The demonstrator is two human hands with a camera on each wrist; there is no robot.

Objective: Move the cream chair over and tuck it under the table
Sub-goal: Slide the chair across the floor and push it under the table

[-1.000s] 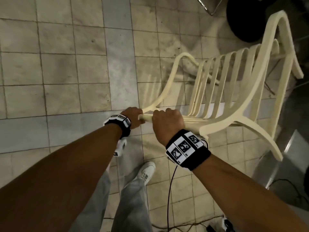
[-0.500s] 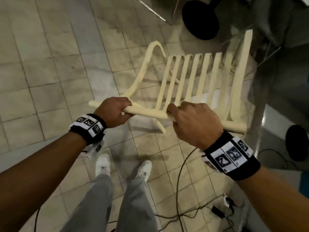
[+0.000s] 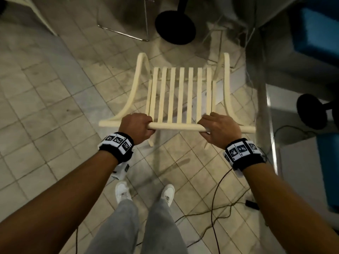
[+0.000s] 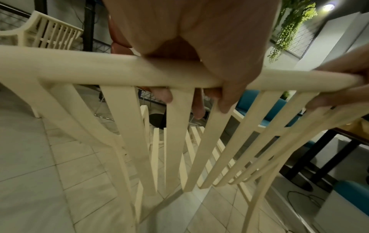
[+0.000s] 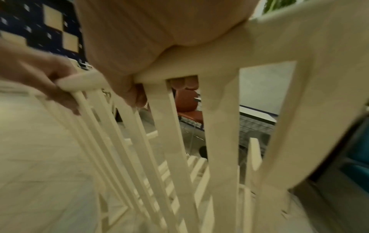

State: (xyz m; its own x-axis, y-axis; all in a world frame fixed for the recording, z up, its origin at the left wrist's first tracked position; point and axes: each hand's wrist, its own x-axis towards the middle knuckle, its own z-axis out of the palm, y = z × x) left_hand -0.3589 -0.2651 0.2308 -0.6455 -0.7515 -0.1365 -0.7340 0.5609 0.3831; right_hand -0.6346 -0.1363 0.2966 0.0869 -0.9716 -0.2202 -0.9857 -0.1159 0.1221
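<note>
The cream chair with a slatted back stands on the tiled floor straight in front of me, its seat pointing away. My left hand grips the top rail near its left end, and my right hand grips it near its right end. In the left wrist view my left hand wraps its fingers over the rail. In the right wrist view my right hand curls round the same rail. A table on black legs stands to the chair's right; its shiny edge runs beside the chair.
A black round pedestal base and a chrome chair frame lie beyond the chair. Another cream chair stands at far left. Blue seats fill the right. Cables trail by my white shoes.
The chair has swung from side-on to square in front of me and nearer the black base. My hands have spread apart along the top rail, still gripping it.
</note>
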